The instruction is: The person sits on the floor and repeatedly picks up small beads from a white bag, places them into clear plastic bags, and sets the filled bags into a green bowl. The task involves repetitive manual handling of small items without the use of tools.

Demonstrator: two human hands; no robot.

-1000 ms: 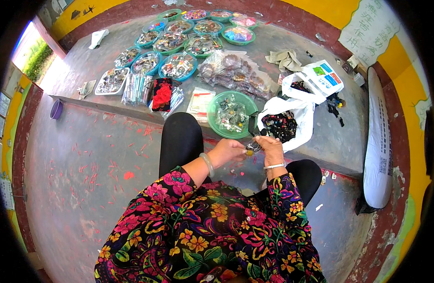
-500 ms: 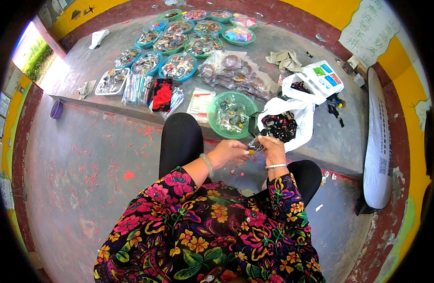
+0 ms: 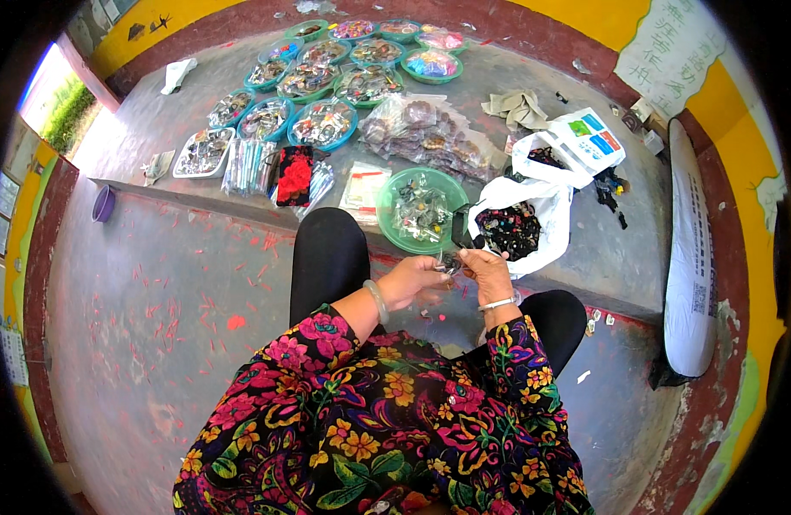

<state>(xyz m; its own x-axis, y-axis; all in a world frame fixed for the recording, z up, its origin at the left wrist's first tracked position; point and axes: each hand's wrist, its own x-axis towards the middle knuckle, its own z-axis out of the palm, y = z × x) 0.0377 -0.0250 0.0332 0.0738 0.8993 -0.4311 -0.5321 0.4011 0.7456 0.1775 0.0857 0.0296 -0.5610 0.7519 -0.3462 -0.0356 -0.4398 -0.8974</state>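
My left hand [image 3: 417,280] is closed, thumb and fingers pinching a small, clear and dark packet-like piece [image 3: 449,263] whose kind I cannot make out. Close beside it, my right hand [image 3: 488,273] has its fingers bent together at the piece's right side; a black strip [image 3: 461,230] runs up from its fingertips over the basin's edge. Just beyond both hands stands a green basin [image 3: 385,206] with small clear packets [image 3: 421,213] in it. To its right, a white plastic bag [image 3: 557,232] lies open, full of dark small trinkets [image 3: 507,230].
Several basins [image 3: 325,142] of small goods fill the raised concrete ledge [image 3: 619,257]. Clear bags of brownish items [image 3: 430,133], a red-and-black pouch [image 3: 295,176] and a second white bag [image 3: 576,146] lie nearer. A purple bucket [image 3: 103,204] stands on the floor at left.
My hands have shifted slightly and turned the small piece. A yellow bit by my left fingertips no longer shows; the dark part does.
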